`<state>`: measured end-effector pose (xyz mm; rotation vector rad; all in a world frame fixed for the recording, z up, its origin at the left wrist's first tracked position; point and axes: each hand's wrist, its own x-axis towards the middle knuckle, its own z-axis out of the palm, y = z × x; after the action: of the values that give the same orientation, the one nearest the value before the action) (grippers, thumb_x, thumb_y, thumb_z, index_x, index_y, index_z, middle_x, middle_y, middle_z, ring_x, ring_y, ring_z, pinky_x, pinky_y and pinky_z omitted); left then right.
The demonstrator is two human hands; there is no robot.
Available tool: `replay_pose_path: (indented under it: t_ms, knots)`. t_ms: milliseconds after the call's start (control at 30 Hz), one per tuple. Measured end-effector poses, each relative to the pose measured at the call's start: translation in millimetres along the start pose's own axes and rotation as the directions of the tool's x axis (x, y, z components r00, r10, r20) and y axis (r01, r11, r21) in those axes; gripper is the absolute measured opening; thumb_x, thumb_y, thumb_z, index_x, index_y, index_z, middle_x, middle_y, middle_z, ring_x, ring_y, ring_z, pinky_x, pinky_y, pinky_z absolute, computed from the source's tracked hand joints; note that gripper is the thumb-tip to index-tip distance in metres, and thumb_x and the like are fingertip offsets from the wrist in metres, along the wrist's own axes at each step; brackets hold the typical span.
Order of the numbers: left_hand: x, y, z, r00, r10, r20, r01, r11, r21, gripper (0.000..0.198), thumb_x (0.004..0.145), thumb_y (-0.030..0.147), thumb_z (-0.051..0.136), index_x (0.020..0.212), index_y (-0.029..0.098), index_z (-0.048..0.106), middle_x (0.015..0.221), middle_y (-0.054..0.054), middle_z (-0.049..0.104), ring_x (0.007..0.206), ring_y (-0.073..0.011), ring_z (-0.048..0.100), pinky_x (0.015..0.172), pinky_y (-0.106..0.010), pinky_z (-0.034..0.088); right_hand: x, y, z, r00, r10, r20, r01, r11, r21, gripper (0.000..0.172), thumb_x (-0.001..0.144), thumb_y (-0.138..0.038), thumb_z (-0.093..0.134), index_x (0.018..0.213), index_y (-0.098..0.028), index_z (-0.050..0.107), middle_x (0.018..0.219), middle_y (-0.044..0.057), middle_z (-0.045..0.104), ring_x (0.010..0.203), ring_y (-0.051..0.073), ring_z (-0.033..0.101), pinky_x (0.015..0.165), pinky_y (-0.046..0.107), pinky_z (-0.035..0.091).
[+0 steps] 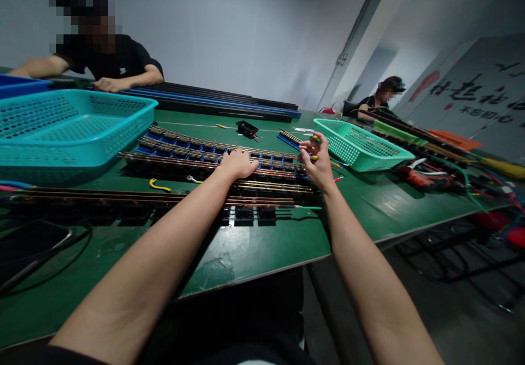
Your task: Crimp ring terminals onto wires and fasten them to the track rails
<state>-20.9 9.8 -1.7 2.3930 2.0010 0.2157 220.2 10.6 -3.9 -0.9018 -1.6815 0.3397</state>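
Several long strips of copper rails on blue and black holders (197, 154) lie across the green table (246, 245). My left hand (238, 164) rests palm down on the middle strips with its fingers closed together and pressed on them. My right hand (316, 163) is raised just right of the strips' ends, fingers pinched round a small yellow and green piece (314, 157), perhaps a wire end. A yellow wire (159, 185) and a small metal lug lie between the strips near my left forearm.
A large teal basket (69, 130) stands at the left, a smaller green basket (356, 143) at the right. A small black box (247, 129) sits farther back. Long blue and black rails run along the far edge. Two other people sit at the table. Tools and cables crowd the right end.
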Motion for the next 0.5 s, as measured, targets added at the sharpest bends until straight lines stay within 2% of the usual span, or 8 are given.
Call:
replay_pose_path:
  t_ms: [100, 233, 367, 500]
  knots:
    - [-0.3, -0.2, -0.1, 1.0, 0.009, -0.007, -0.009, 1.0, -0.007, 0.066, 0.086, 0.053, 0.023, 0.128, 0.01, 0.052, 0.134, -0.02, 0.048, 0.12, -0.0342, 0.047, 0.097, -0.051, 0.036, -1.5, 0.5, -1.0, 0.998, 0.064, -0.005, -0.064, 0.998, 0.022, 0.035, 0.085, -0.032, 0.053, 0.115, -0.028, 0.037, 0.091, 0.003, 0.06, 0.078, 0.015, 0.063, 0.062, 0.028, 0.053]
    - [0.5, -0.7, 0.9, 1.0, 0.007, -0.007, -0.007, 1.0, -0.003, 0.066, 0.086, 0.054, 0.022, 0.128, 0.012, 0.052, 0.135, -0.019, 0.047, 0.12, -0.0336, 0.047, 0.097, -0.05, 0.036, -3.8, -1.9, -3.6, 0.991, 0.131, -0.015, -0.13, 0.99, 0.05, 0.029, 0.083, -0.039, 0.056, 0.104, -0.027, 0.04, 0.078, -0.003, 0.053, 0.053, 0.009, 0.054, 0.048, 0.023, 0.045]
    - [1.7, -0.8, 2.3, 1.0, 0.002, -0.01, -0.002, 1.0, 0.01, 0.066, 0.087, 0.055, 0.022, 0.128, 0.013, 0.052, 0.135, -0.019, 0.048, 0.12, -0.0327, 0.047, 0.097, -0.048, 0.036, -7.4, -6.0, -2.6, 0.987, 0.101, 0.127, -0.102, 0.995, 0.004, 0.023, 0.08, -0.041, 0.059, 0.092, -0.024, 0.049, 0.059, -0.007, 0.04, 0.048, 0.007, 0.038, 0.046, 0.021, 0.032]
    - [2.1, -0.4, 2.5, 1.0, -0.006, -0.012, 0.006, 1.0, 0.017, 0.065, 0.087, 0.055, 0.022, 0.128, 0.013, 0.052, 0.135, -0.018, 0.048, 0.12, -0.032, 0.047, 0.098, -0.047, 0.036, -11.4, -10.3, 0.2, 0.963, 0.077, 0.259, -0.047, 0.992, -0.12, 0.023, 0.08, -0.041, 0.059, 0.091, -0.02, 0.06, 0.056, -0.007, 0.034, 0.051, 0.008, 0.031, 0.051, 0.023, 0.027]
